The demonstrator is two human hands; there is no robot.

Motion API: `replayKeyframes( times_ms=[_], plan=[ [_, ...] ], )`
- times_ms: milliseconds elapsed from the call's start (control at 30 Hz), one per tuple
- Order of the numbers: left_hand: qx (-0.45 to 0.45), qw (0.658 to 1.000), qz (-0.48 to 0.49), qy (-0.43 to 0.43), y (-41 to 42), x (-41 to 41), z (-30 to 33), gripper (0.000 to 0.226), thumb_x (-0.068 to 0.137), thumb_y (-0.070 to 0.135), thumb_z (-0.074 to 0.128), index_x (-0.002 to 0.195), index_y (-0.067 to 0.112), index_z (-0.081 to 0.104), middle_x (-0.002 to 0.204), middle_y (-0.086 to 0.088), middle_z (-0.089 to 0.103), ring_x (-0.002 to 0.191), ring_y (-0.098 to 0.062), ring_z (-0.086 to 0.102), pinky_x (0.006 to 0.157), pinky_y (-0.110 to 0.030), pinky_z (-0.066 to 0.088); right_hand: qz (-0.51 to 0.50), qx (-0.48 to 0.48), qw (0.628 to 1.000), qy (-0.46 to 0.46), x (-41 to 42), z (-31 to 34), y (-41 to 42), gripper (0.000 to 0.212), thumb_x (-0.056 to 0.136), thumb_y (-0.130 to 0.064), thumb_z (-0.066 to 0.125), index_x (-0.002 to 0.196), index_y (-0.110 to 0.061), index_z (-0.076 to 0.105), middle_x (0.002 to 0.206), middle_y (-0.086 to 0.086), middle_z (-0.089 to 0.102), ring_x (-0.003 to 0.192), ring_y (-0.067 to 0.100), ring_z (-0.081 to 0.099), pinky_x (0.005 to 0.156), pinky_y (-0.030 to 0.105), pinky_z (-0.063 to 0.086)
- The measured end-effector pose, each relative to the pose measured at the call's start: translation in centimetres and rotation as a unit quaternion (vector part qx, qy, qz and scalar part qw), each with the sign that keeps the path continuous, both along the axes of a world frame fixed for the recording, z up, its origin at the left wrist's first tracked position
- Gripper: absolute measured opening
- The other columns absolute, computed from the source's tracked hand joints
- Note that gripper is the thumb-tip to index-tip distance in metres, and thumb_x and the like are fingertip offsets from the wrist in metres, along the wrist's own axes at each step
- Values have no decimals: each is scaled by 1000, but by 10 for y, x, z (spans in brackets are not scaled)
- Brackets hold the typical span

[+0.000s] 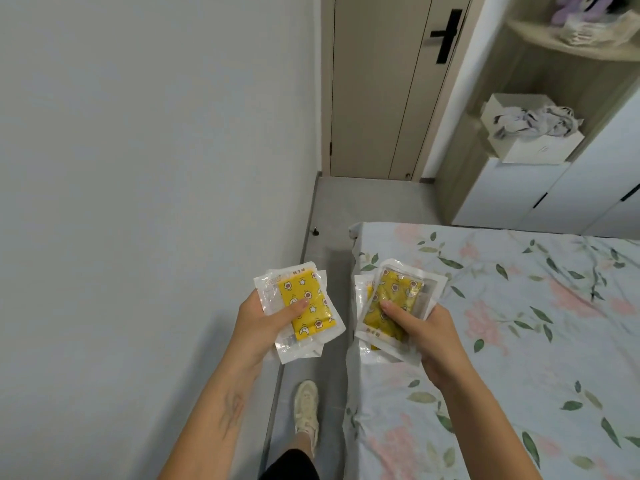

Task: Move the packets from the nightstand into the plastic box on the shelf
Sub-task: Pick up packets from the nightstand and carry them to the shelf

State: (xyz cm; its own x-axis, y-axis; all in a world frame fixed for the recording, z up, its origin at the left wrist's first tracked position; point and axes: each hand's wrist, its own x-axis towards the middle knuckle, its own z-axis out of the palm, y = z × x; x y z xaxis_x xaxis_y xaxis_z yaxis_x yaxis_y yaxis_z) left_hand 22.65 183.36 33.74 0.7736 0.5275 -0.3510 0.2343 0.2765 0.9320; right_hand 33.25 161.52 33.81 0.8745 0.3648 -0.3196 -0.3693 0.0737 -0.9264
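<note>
Yellow packets, thumb-pinned stacks: L hand [258, 325] one, R hand [434, 341] other. Keep thumbs firm en route to shelf [568, 50]; slippery film.

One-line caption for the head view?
Left hand and right hand each grip yellow packets between wall and floral bed.

Both hands [263, 323] [433, 341] forward, fingers curled
</note>
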Motion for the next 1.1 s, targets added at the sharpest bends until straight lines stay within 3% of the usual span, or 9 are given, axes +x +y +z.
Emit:
replayKeyframes(
  times_ms=[200, 500, 700, 900, 1100],
  plan=[
    [1, 999, -32, 1, 55, 114, -12, 58, 50, 36, 85, 104, 20, 69, 93, 1, 78, 82, -18, 76, 59, -25, 59, -22, 6, 1000, -4, 101, -3, 60, 13, 81, -7, 74, 88, -17, 77, 92, 7, 78, 84, 23, 75, 64, 27, 60],
    [7, 998, -61, -29, 124, 279, 7, 48, 58, 28, 84, 102, 20, 70, 94, 0, 78, 82, -18, 76, 61, -28, 59, -63, 8, 998, 7, 231, 2, 121, 12, 81, -9, 75, 84, -20, 78, 90, 5, 78, 83, 21, 75, 61, 25, 58],
    [32, 994, -101, -4, 146, 371, -4, 38, 72, 19, 83, 107, 20, 69, 100, -1, 77, 92, -23, 74, 82, -42, 59, -73, 9, 997, 1, 318, 0, 140, 11, 81, -12, 75, 83, -22, 78, 91, 3, 78, 83, 20, 75, 62, 25, 59],
    [43, 987, -152, 9, 168, 493, -17, 51, 60, 33, 83, 107, 23, 67, 98, 4, 77, 88, -17, 75, 71, -32, 61, -120, 4, 993, 3, 437, -19, 162, 11, 81, -12, 75, 92, -18, 75, 90, 4, 78, 83, 21, 75, 64, 28, 60],
    [30, 985, -167, 21, 187, 633, -19, 49, 60, 30, 82, 105, 21, 68, 96, 2, 78, 85, -17, 75, 62, -24, 59, -137, 0, 990, 13, 574, -20, 183, 14, 80, -15, 76, 94, -17, 74, 92, 3, 78, 85, 21, 75, 69, 30, 61]
  ],
)
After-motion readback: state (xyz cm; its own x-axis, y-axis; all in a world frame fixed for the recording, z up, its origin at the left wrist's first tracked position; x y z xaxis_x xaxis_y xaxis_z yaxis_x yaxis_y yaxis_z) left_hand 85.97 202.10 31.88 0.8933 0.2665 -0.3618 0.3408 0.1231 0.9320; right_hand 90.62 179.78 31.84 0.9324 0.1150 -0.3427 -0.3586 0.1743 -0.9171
